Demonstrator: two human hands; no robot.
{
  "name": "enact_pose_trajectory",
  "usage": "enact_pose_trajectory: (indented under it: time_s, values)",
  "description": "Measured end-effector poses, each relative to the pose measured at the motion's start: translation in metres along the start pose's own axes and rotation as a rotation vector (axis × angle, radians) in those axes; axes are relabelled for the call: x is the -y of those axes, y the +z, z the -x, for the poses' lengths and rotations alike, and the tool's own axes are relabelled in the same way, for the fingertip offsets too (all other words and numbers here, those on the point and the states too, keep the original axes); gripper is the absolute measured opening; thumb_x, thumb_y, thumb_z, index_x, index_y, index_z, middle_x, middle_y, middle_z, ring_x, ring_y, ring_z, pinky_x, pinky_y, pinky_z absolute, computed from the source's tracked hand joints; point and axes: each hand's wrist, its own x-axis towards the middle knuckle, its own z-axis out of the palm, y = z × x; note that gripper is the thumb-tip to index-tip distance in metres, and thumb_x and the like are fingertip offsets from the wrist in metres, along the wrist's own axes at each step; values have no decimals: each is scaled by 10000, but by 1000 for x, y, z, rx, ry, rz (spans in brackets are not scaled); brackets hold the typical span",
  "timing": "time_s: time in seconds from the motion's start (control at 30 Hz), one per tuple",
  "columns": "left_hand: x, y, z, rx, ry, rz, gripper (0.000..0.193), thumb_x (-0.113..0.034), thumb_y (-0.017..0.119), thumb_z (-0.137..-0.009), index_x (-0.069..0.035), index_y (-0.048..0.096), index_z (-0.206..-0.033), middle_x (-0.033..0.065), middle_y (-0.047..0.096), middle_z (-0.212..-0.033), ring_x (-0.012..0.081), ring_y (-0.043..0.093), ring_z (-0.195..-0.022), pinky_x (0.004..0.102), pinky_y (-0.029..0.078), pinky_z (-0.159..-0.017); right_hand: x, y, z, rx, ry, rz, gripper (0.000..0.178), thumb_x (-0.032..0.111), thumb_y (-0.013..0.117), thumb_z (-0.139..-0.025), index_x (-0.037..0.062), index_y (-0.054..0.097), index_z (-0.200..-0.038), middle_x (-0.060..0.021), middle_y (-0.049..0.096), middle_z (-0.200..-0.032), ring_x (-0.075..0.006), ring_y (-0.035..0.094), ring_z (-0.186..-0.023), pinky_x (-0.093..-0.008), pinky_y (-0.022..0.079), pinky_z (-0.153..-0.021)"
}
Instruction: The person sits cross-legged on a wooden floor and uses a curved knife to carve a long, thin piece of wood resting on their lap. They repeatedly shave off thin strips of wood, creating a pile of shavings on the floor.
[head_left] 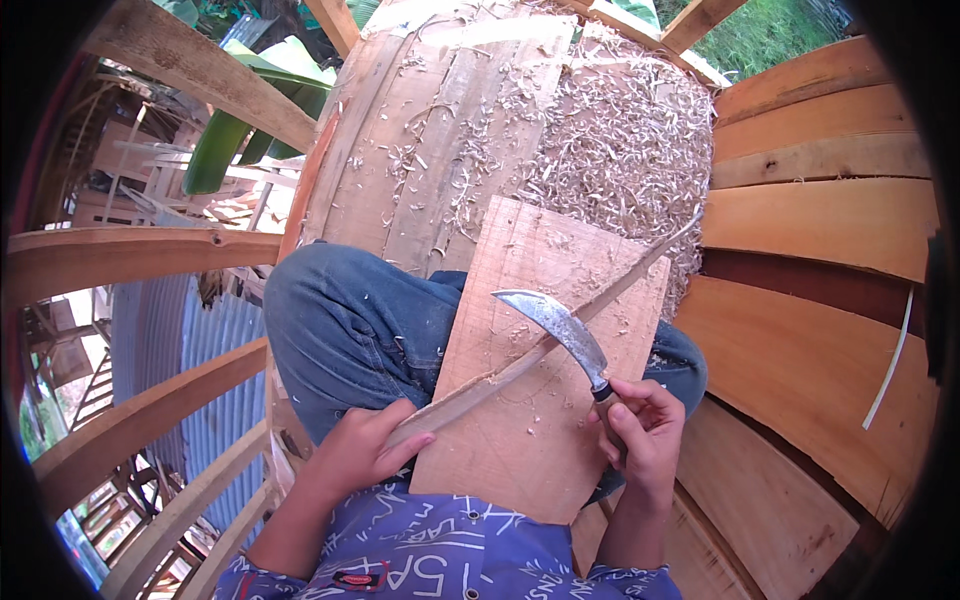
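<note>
Head view, looking down at my lap: a pale board lies across my crossed legs in blue jeans, and a long, thin wooden strip runs slantwise over it. The strip's long axis goes from near left, by my body, to far right, where its thin end passes beyond the board's edge over a thick litter of curled shavings.

My left hand has the strip's near end pinched, thumb on the side closer to me and fingers on the other. From those fingers, the rest of the strip stretches away, forward and to the right.

My right hand is wrapped round the handle of a curved knife, fingers folded. That hand sits to the right of the strip and nearer my body, apart from the wood; only the blade reaches it. The blade points forward and left, its tip past the strip's far side, so seen from above it crosses the strip well ahead of my left hand. I judge that crossing to be the relation that counts. From overhead, I cannot tell whether steel touches wood or hangs just above it.
</note>
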Motion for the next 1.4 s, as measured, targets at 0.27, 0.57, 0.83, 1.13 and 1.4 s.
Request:
enact_pose_trajectory:
  time_s: [0.27,0.57,0.83,1.13,1.4]
  values:
    - [-3,-2,-3,20,0,-26,286,-273,692,-852,-21,558,-866,200,558,-607,397,588,-572,414,445,-503,-8,7,3,-38,-27,32,217,-30,606,-878,-29,616,-1095,-135,670,-832,-40,489,-493,-188,349,-403]
    - [2,-3,-1,27,-8,-17,284,-272,688,-853,-18,560,-854,206,564,-618,406,584,-584,420,446,-511,-21,6,10,19,-38,295,220,-66,655,-824,-47,645,-1043,-110,682,-899,-42,560,-650,-187,441,-558]
    - [-1,-2,-2,4,-14,3,271,-241,712,-829,-10,570,-821,176,527,-610,343,581,-544,352,434,-520,-23,6,14,-76,-46,201,246,-63,671,-813,-55,632,-1056,-93,676,-896,-84,617,-795,-205,485,-695]
    - [3,-1,-2,-4,16,32,265,-233,715,-826,-9,574,-827,171,526,-609,342,576,-537,349,430,-513,-13,2,15,-137,-26,158,243,-60,698,-792,-37,648,-1028,-100,690,-940,-115,637,-871,-236,491,-771]
    - [1,0,0,-14,10,24,258,-230,709,-833,-13,571,-830,177,531,-606,355,580,-548,365,433,-515,-16,12,13,-102,-63,247,248,-66,675,-802,-39,639,-1046,-145,690,-951,-123,653,-847,-231,509,-736]
